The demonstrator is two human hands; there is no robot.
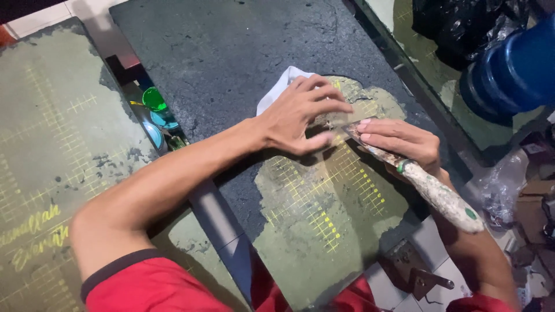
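Red sleeves (144,286) frame the bottom of the view, nearest the camera, with both bare forearms reaching out over a dark board (231,63). Just beyond them, the right hand (402,144) has its fingers pressed together around a scraper (430,190), a long tool with a paint-crusted pale handle that juts back toward the wrist; the forefingers lie flat along its front end, probably to bear down on the blade, whose tip is hidden under the other hand. The left hand (303,112) lies over that spot with fingers spread and pressed flat, likely steadying the surface beside the blade; it pinches nothing that shows. A white cloth (277,89) peeks out from under its wrist side.

Under both hands the board's black coating is gone in a wide patch (312,231), baring olive ground with yellow grid marks. A second board (52,144) of the same olive, also gridded, lies to the left. Between the two, small tubs of green and blue colour (155,101) sit in a gap. Farther off on the right stand a large blue bottle (514,69) and black plastic bags (457,23), on a tiled floor (428,237).
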